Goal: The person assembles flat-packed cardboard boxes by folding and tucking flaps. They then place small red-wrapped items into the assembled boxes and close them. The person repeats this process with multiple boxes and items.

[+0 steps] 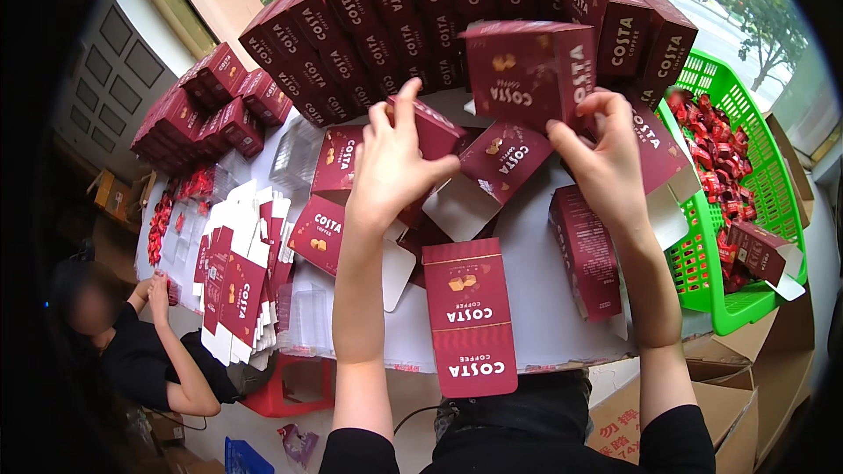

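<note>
My right hand (pixel 606 145) grips a maroon carton (pixel 531 70) by its lower right corner, raised above the table in front of the stacked cartons. My left hand (pixel 386 167) is open, thumb and fingers spread around a smaller-looking maroon carton (pixel 436 125); whether they touch it is hard to tell. Below the hands lie loose cartons with white flaps folded out, among them one carton (pixel 505 167) between my hands. A flat maroon carton (pixel 470 316) lies at the table's near edge. Another carton (pixel 587 254) rests beside my right forearm.
Stacked maroon cartons (pixel 395 17) form a wall at the back. A green basket (pixel 733 303) of small red packets (pixel 716 158) stands right. Flattened cartons (pixel 237 276) and clear plastic trays (pixel 294 154) lie left. A co-worker (pixel 154 351) sits at far left; cardboard boxes (pixel 720 404) stand lower right.
</note>
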`<move>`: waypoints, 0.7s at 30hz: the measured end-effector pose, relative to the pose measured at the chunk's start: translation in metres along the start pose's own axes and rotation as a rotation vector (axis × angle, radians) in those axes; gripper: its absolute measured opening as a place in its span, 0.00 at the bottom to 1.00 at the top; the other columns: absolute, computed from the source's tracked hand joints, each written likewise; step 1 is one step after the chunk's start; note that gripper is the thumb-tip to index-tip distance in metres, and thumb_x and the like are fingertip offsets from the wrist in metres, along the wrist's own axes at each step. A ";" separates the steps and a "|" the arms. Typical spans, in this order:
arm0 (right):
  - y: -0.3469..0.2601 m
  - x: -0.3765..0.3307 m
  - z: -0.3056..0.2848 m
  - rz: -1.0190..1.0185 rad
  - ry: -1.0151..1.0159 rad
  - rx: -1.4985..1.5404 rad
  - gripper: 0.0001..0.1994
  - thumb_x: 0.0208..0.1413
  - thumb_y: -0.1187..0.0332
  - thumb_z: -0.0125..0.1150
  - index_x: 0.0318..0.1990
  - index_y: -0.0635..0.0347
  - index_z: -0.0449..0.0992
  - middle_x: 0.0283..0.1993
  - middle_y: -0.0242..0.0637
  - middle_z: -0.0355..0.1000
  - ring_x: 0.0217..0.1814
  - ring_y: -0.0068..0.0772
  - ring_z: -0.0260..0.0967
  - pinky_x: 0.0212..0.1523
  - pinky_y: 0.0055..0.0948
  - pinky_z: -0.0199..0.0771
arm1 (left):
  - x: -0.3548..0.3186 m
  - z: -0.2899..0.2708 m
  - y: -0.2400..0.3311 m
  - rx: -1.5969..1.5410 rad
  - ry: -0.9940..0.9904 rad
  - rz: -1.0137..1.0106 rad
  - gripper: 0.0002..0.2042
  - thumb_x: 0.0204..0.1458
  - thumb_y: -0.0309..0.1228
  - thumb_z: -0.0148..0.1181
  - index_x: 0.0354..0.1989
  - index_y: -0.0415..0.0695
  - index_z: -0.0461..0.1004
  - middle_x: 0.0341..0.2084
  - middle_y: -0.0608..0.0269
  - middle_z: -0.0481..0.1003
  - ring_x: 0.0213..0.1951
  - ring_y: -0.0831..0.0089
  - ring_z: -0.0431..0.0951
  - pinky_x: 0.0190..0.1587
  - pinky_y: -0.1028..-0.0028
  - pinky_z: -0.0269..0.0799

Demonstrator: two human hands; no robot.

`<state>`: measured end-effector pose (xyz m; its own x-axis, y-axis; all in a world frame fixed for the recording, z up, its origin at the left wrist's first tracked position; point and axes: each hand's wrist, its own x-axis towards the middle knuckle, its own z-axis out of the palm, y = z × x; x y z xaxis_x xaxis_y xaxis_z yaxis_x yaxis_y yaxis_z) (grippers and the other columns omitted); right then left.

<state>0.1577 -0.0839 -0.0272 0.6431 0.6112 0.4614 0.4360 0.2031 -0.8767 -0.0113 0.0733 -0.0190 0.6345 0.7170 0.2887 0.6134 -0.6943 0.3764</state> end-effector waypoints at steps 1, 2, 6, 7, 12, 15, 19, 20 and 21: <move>0.002 -0.002 0.004 -0.016 -0.049 -0.115 0.17 0.54 0.68 0.66 0.43 0.65 0.64 0.49 0.42 0.57 0.44 0.29 0.61 0.44 0.27 0.73 | 0.004 0.001 -0.005 -0.047 0.072 -0.002 0.50 0.35 0.39 0.72 0.71 0.53 0.49 0.58 0.40 0.59 0.57 0.44 0.68 0.59 0.58 0.67; 0.000 -0.005 0.008 -0.011 -0.083 -0.184 0.17 0.55 0.66 0.67 0.43 0.65 0.64 0.49 0.43 0.58 0.43 0.29 0.61 0.43 0.27 0.72 | 0.006 0.002 -0.011 -0.083 0.167 0.029 0.50 0.36 0.39 0.72 0.70 0.53 0.49 0.58 0.40 0.59 0.58 0.45 0.67 0.59 0.57 0.66; 0.002 -0.007 0.014 -0.010 -0.188 -0.333 0.17 0.56 0.63 0.66 0.40 0.66 0.67 0.50 0.49 0.59 0.42 0.40 0.65 0.45 0.34 0.72 | 0.018 0.007 -0.015 -0.171 0.439 0.150 0.48 0.40 0.43 0.74 0.69 0.53 0.51 0.59 0.41 0.58 0.59 0.44 0.65 0.61 0.55 0.64; 0.004 -0.008 0.015 0.004 -0.210 -0.344 0.17 0.56 0.64 0.66 0.41 0.67 0.68 0.51 0.51 0.59 0.45 0.44 0.66 0.46 0.36 0.72 | 0.019 0.009 -0.019 -0.169 0.471 0.179 0.47 0.40 0.43 0.74 0.69 0.54 0.51 0.60 0.41 0.57 0.59 0.43 0.65 0.61 0.55 0.64; 0.001 -0.013 0.016 -0.283 -0.145 -0.639 0.15 0.57 0.63 0.64 0.42 0.69 0.73 0.54 0.52 0.63 0.50 0.52 0.66 0.52 0.40 0.70 | 0.018 0.026 -0.020 -0.198 0.300 0.158 0.52 0.39 0.48 0.75 0.70 0.59 0.46 0.65 0.35 0.48 0.63 0.33 0.57 0.61 0.47 0.64; -0.012 -0.016 0.011 -0.259 -0.172 -0.592 0.13 0.58 0.65 0.61 0.41 0.67 0.76 0.48 0.47 0.68 0.50 0.48 0.68 0.51 0.38 0.69 | 0.016 0.021 -0.015 -0.262 0.197 0.163 0.54 0.40 0.53 0.73 0.72 0.57 0.42 0.68 0.38 0.45 0.70 0.42 0.48 0.64 0.51 0.60; -0.028 -0.020 0.004 -0.229 -0.260 -0.546 0.10 0.58 0.67 0.61 0.40 0.66 0.76 0.41 0.41 0.72 0.43 0.38 0.72 0.43 0.32 0.71 | 0.009 0.008 -0.013 -0.235 0.266 0.131 0.43 0.48 0.54 0.66 0.68 0.46 0.55 0.66 0.39 0.53 0.66 0.44 0.57 0.62 0.55 0.62; -0.033 -0.022 0.001 -0.218 -0.289 -0.537 0.09 0.58 0.67 0.61 0.40 0.66 0.76 0.40 0.41 0.72 0.42 0.37 0.72 0.41 0.31 0.71 | 0.005 0.004 -0.010 -0.220 0.258 0.125 0.39 0.50 0.55 0.64 0.65 0.44 0.59 0.64 0.39 0.56 0.63 0.43 0.61 0.60 0.55 0.64; -0.037 -0.024 -0.002 -0.209 -0.319 -0.527 0.09 0.57 0.68 0.61 0.40 0.66 0.76 0.39 0.40 0.72 0.41 0.36 0.72 0.39 0.29 0.71 | 0.001 0.001 -0.009 -0.204 0.251 0.117 0.37 0.51 0.55 0.62 0.62 0.42 0.63 0.62 0.38 0.60 0.60 0.43 0.65 0.58 0.55 0.66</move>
<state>0.1273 -0.1072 -0.0051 0.3285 0.8129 0.4809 0.8339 -0.0106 -0.5517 -0.0155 0.0798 -0.0232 0.5441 0.6434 0.5385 0.4205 -0.7646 0.4885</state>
